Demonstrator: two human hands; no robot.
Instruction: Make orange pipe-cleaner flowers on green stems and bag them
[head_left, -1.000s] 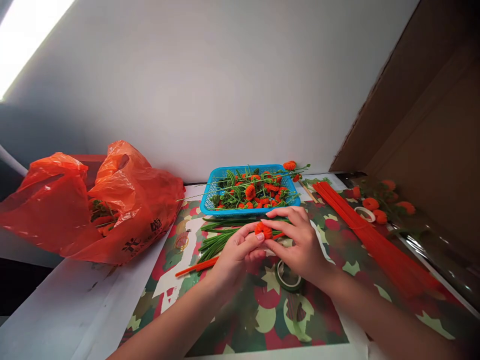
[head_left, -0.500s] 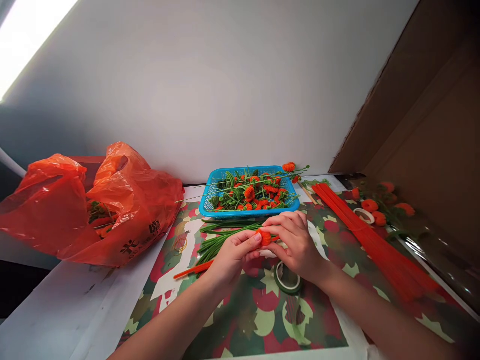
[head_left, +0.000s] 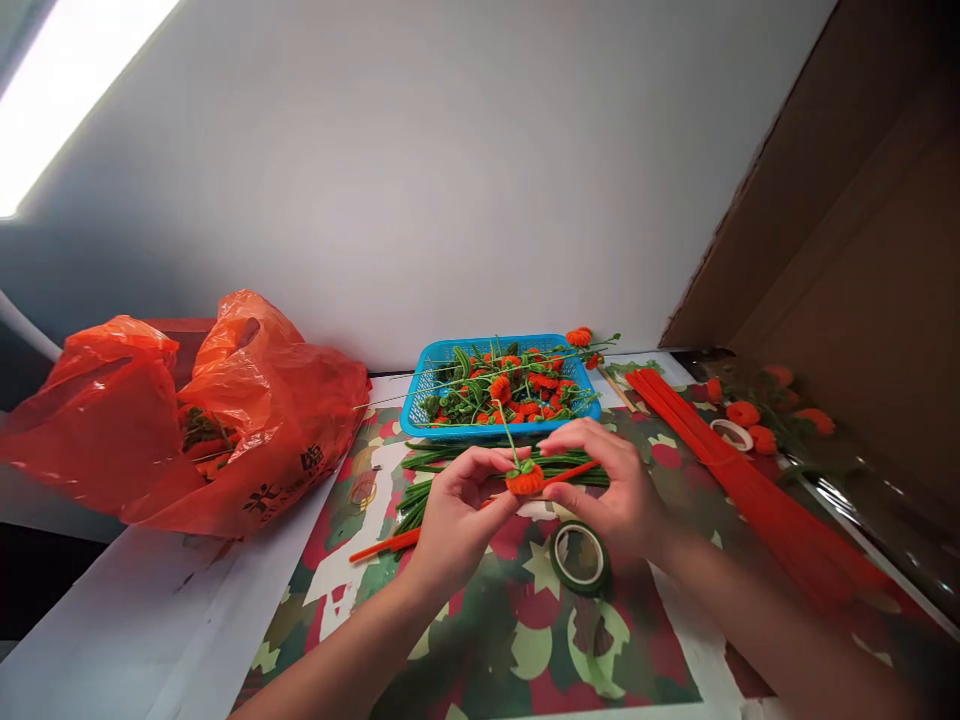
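A small orange pumpkin of fuzzy chenille stem, topped with green and a thin upright green stem, sits between the thumb and fingers of my left hand. Close on its right is my right hand, fingers apart and curved, its thumb tip near the pumpkin's side. Whether that thumb touches it, I cannot tell. Under the hands lie a bundle of green chenille stems and an orange chenille stem. A roll of green tape rests just below my right hand, its loose end trailing toward me.
Behind the hands stands a blue basket of orange pumpkins and green stems. An orange plastic bag fills the left side. To the right lie a long bundle of orange stems, a white tape roll and more orange pumpkins.
The pumpkin has been turned so its green top and stem point up. My right hand has drawn back to the right and its fingers have spread, uncovering more of the tape roll.
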